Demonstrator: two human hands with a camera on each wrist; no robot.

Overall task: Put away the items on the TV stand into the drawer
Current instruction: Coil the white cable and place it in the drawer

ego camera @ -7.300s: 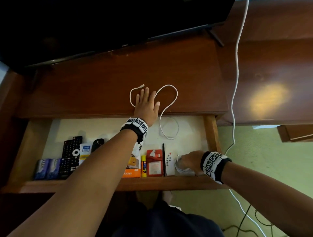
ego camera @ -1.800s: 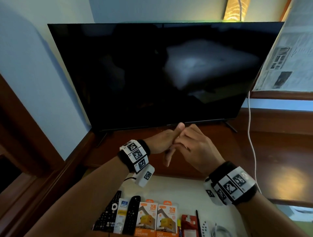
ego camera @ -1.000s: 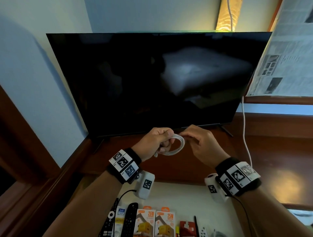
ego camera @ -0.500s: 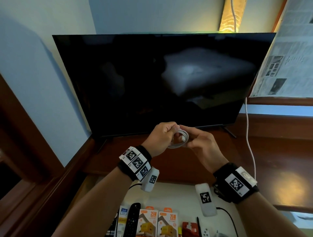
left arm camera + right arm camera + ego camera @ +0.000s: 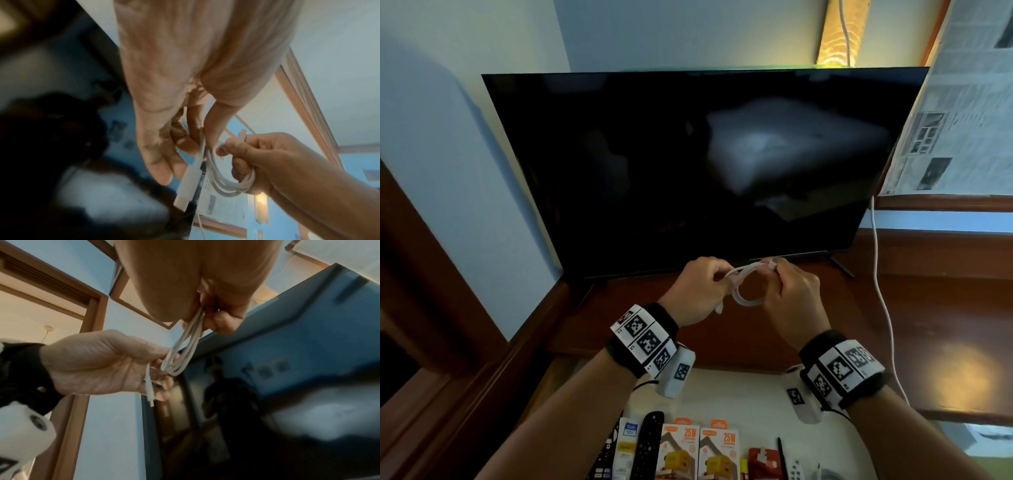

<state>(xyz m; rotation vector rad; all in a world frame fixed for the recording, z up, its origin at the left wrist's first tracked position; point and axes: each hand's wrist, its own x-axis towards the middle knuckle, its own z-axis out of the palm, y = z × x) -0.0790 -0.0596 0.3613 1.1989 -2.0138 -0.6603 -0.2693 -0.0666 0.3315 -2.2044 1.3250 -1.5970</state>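
A white charging cable (image 5: 743,291), wound into a small coil, hangs in the air above the dark wooden TV stand (image 5: 914,318). Both hands hold it. My left hand (image 5: 717,275) pinches one side of the coil, and a plug end (image 5: 188,185) sticks out below its fingers. My right hand (image 5: 774,274) grips the other side, its fingers curled through the loops (image 5: 228,183). In the right wrist view the loops (image 5: 186,350) run from my right hand (image 5: 216,318) down to my left hand (image 5: 164,363). The open drawer (image 5: 743,394) lies below my wrists.
A large black TV (image 5: 705,164) stands right behind my hands. In the drawer lie remotes (image 5: 650,445), two orange charger boxes (image 5: 698,452), a red pack (image 5: 763,459) and a small white remote (image 5: 795,471). Another white cord (image 5: 883,301) hangs down at the right.
The cable, loose on the stand seven seconds ago, has been lifted and wound into a coil. In the last half second my hands have drawn slightly apart, stretching the loops between them.
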